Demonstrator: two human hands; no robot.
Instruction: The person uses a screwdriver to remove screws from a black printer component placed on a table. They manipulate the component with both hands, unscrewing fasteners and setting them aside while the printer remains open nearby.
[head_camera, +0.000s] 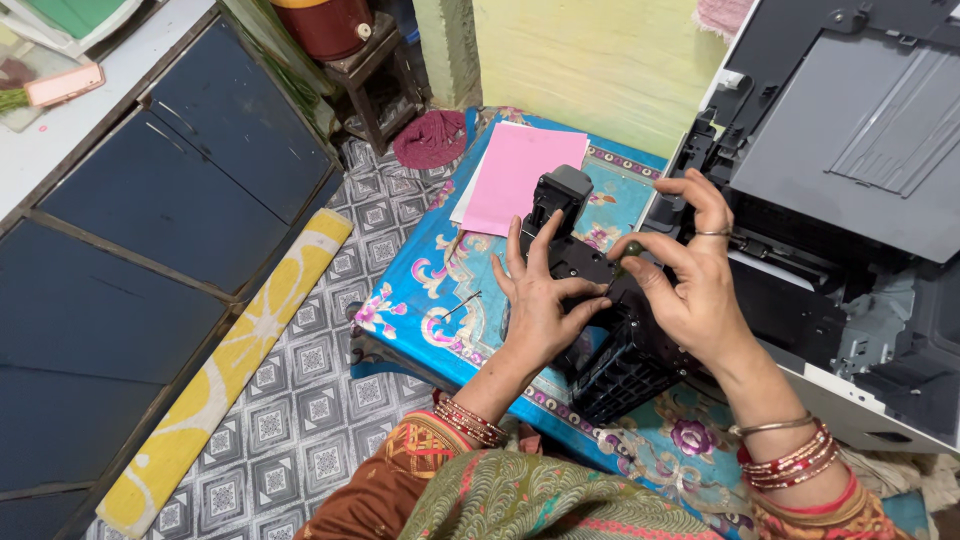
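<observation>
Single head-worn camera looking steeply down from above person's own forearms – close on left hand (537, 300) and right hand (690, 275), facing blue patterned table cloth (420, 300) – taking in tiled floor (330, 400) at left, printer (850, 180) at right.

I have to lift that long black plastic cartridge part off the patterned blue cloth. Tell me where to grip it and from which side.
Probably grip the long black plastic cartridge part across its narrow width near the middle, one hand per long side. The left hand and the right hand already flank it there. Its ribbed lower end overhangs the edge of the patterned blue cloth, so support that end too.
</observation>
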